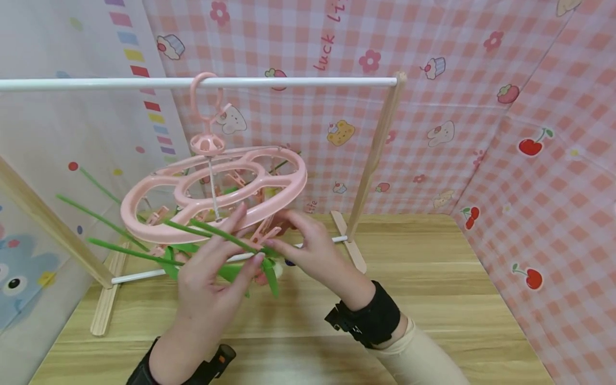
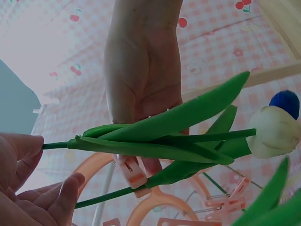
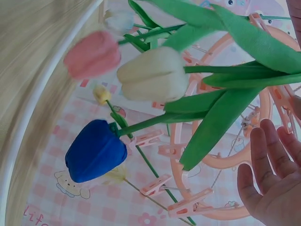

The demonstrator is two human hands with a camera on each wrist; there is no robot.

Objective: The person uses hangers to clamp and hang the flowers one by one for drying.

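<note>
My left hand (image 1: 207,272) pinches the green stem of a white tulip (image 3: 153,73) between thumb and finger. A second stem, with a blue tulip (image 3: 96,150), runs past its other fingers. My right hand (image 1: 313,251) pinches a pink clothespin (image 2: 132,175) hanging from the round pink drying hanger (image 1: 289,187). In the left wrist view, the lower stem passes at the clothespin's jaws, below the white tulip's leaves. The leaves hide part of the right fingers there. A pink tulip (image 3: 91,54) is beside the white one in the right wrist view.
The hanger hooks over a white rod (image 1: 308,82) between wooden posts (image 1: 377,155). Other green stems (image 1: 101,219) stick out at its left, and more pink clothespins (image 3: 188,202) hang around it. The wooden tabletop (image 1: 423,305) lies below; checked cloth (image 1: 423,107) covers the walls.
</note>
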